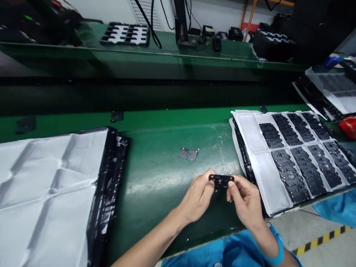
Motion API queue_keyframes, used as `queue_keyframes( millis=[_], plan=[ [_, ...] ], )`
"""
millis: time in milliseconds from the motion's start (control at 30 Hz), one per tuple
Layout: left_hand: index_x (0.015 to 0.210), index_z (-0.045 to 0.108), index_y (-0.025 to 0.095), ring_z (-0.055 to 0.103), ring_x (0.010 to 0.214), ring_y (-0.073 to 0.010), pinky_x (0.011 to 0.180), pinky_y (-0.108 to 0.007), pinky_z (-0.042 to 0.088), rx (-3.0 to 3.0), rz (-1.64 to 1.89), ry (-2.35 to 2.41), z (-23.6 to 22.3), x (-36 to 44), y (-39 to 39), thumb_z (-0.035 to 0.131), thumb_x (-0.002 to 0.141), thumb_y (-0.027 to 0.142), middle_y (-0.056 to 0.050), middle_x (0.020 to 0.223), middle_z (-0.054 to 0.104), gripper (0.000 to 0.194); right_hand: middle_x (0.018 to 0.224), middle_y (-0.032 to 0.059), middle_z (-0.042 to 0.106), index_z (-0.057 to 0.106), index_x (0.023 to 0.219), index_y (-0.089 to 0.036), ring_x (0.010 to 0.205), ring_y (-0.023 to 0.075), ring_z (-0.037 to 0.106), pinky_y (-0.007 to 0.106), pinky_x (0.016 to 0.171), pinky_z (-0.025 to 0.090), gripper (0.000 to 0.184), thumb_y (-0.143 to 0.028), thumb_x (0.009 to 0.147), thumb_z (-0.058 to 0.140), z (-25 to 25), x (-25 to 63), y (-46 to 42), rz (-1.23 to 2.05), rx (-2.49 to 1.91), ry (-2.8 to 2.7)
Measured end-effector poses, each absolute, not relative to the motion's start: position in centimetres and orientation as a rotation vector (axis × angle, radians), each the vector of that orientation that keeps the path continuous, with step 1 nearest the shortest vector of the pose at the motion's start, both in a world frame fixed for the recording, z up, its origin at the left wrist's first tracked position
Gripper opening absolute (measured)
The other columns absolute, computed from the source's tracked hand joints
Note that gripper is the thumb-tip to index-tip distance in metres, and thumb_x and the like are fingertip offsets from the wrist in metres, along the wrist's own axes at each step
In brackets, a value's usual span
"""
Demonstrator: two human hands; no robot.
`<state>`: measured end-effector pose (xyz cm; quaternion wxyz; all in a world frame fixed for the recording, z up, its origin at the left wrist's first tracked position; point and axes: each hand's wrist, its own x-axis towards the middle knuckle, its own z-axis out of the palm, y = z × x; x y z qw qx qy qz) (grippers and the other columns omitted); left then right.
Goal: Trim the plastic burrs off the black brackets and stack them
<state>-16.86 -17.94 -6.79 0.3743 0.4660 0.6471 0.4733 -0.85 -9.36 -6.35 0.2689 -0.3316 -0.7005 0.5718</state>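
Note:
Between my two hands is a small flat black plate (221, 180) with bright round spots near its ends. My left hand (199, 194) pinches its left end with thumb and fingers. At the opposite end, my right hand (245, 198) grips it the same way. The plate is held just above the green bench (155, 207). Beyond my hands a similar dark plate (188, 154) lies flat on the bench. To the right, a white sectioned tray (268, 174) holds several overlapping rows of such black plates; its two leftmost sections show bare white surface.
A stack of black trays topped by a white sheet (47, 185) fills the left side. Dark pieces (116, 116) lie along the bench's back. On the raised shelf stand a black-and-white tray (125, 34) and a monitor stand (183, 29). More trays (330, 91) are piled at far right.

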Motion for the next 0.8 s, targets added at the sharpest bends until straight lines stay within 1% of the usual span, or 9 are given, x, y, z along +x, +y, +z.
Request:
queue_keyframes(
  millis=[67,133,233,300,433,633,800],
  plan=[
    [0.079,0.04,0.024,0.044,0.065,-0.0157,0.066,-0.03,0.033,1.198,1.187,1.616,-6.63,-16.9,-17.83,0.035,0.102,0.027,0.005,0.07,0.044,0.024,0.069,-0.0012,0.058,0.071,0.094,-0.018,0.056,0.0131,0.058,0.023,0.054,0.047,0.027,-0.034,0.108,0.054,-6.33,-0.73,-9.23,1.508,-0.91,-1.892],
    [0.081,0.042,0.023,0.045,0.066,-0.0163,0.066,-0.03,0.034,1.174,1.175,1.587,-6.47,-16.89,-17.74,0.035,0.104,0.032,0.004,0.072,0.046,0.026,0.069,-0.0009,0.058,0.071,0.093,-0.018,0.057,0.0131,0.059,0.023,0.055,0.048,0.026,-0.033,0.108,0.055,-6.21,-0.66,-9.17,1.47,-0.902,-1.897],
    [0.079,0.041,0.024,0.042,0.064,-0.0163,0.063,-0.03,0.032,1.101,1.188,1.61,-6.39,-16.75,-17.58,0.03,0.107,0.041,0.005,0.068,0.042,0.035,0.072,-0.0002,0.059,0.073,0.094,-0.019,0.057,0.0134,0.059,0.024,0.057,0.049,0.025,-0.031,0.107,0.055,-5.97,-0.66,-9.23,1.423,-0.865,-1.906],
    [0.077,0.038,0.025,0.04,0.061,-0.0161,0.062,-0.03,0.031,1.078,1.194,1.641,-6.44,-16.61,-17.46,0.027,0.108,0.043,0.006,0.065,0.038,0.037,0.073,0.0001,0.059,0.074,0.096,-0.018,0.058,0.0136,0.06,0.025,0.057,0.05,0.025,-0.03,0.107,0.055,-5.91,-0.69,-9.34,1.412,-0.842,-1.91],
    [0.075,0.038,0.025,0.04,0.06,-0.0161,0.062,-0.03,0.03,1.103,1.213,1.698,-6.61,-16.38,-17.3,0.027,0.107,0.041,0.006,0.065,0.039,0.037,0.072,-0.0005,0.057,0.074,0.097,-0.018,0.057,0.0136,0.059,0.025,0.055,0.049,0.025,-0.029,0.108,0.054,-6.12,-0.7,-9.52,1.42,-0.823,-1.927],
    [0.076,0.037,0.025,0.039,0.06,-0.0157,0.063,-0.03,0.031,1.107,1.2,1.727,-6.86,-16.28,-17.39,0.027,0.105,0.035,0.006,0.065,0.038,0.032,0.072,-0.001,0.056,0.074,0.096,-0.019,0.058,0.0134,0.06,0.025,0.056,0.049,0.025,-0.027,0.108,0.054,-6.24,-0.54,-9.42,1.424,-0.818,-1.936],
    [0.078,0.038,0.024,0.041,0.065,-0.0162,0.064,-0.03,0.033,1.097,1.214,1.626,-6.98,-16.46,-17.5,0.029,0.106,0.038,0.004,0.069,0.041,0.033,0.072,-0.0009,0.057,0.073,0.095,-0.019,0.058,0.0136,0.06,0.025,0.057,0.049,0.025,-0.028,0.108,0.054,-6.26,-0.42,-9.32,1.387,-0.82,-1.951]
  ],
)
